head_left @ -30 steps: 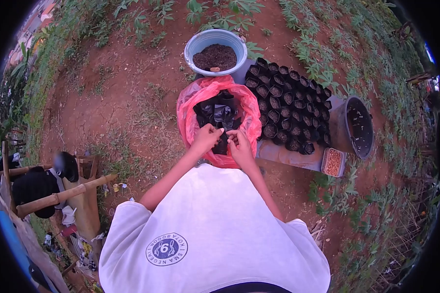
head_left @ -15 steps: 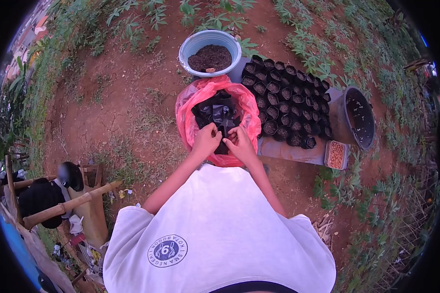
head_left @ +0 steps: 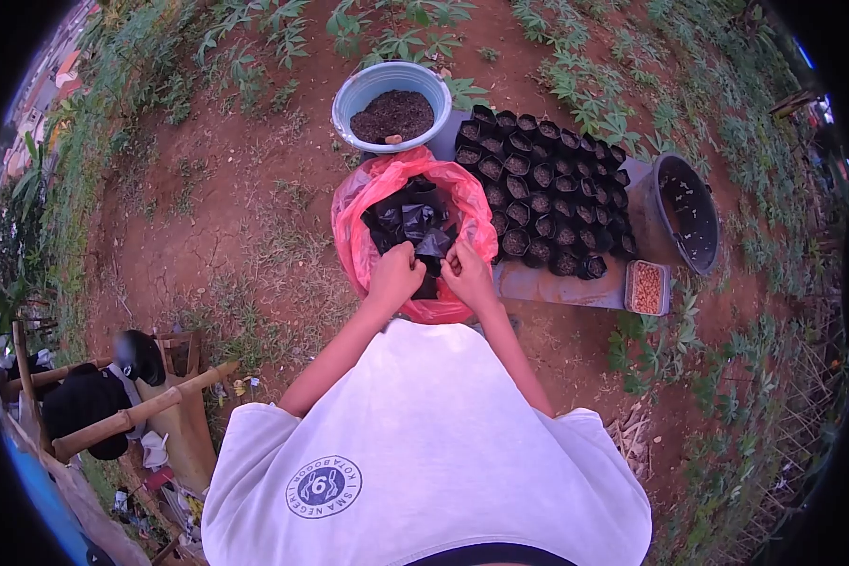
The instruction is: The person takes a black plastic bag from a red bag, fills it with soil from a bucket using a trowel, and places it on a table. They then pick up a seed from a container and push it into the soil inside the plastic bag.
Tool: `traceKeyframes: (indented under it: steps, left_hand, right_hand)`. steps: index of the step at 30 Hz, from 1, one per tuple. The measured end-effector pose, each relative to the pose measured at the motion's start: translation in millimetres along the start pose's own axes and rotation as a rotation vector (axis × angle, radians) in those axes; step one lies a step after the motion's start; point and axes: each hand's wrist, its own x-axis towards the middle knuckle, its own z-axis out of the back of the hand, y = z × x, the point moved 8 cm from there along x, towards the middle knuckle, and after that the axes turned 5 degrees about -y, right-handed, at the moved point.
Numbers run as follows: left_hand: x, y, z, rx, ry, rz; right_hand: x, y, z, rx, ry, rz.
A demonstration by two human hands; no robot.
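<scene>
A pink plastic bag (head_left: 351, 236) stands wide at the mouth in front of me, with several black plastic seedling bags (head_left: 415, 212) inside. Over its near side, my left hand (head_left: 396, 275) pinches the edge of a black seedling bag (head_left: 433, 242). My right hand (head_left: 466, 274) is closed at the same bag's right edge, fingertips pressed together. The two hands are a short way apart, and the bag looks flat between them. Its lower part blends with the dark bags beneath.
Beyond the pink bag stands a blue basin (head_left: 346, 106) of dark soil. Soil-filled black seedling bags (head_left: 542, 203) stand in rows on a grey board (head_left: 561, 291). Right of them are a dark bucket (head_left: 660, 212) and a clear box of orange-brown pellets (head_left: 645, 288). Bamboo poles (head_left: 146, 410) are at left.
My hands have moved slightly apart, and the black seedling bag between them looks more spread. The whole view has shifted a little.
</scene>
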Motion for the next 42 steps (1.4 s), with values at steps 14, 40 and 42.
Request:
traceKeyframes:
  steps: [14, 40, 42]
  left_hand:
    - [-10, 1, 16, -0.169, 0.112, 0.099]
    - [9, 25, 1, -0.229, 0.202, 0.205]
    - [10, 26, 2, -0.418, 0.269, 0.341]
  right_hand:
    - [-16, 21, 10, -0.066, -0.063, 0.112]
    - [14, 8, 12, 0.15, -0.042, -0.002]
    - [17, 12, 17, 0.18, -0.02, -0.017]
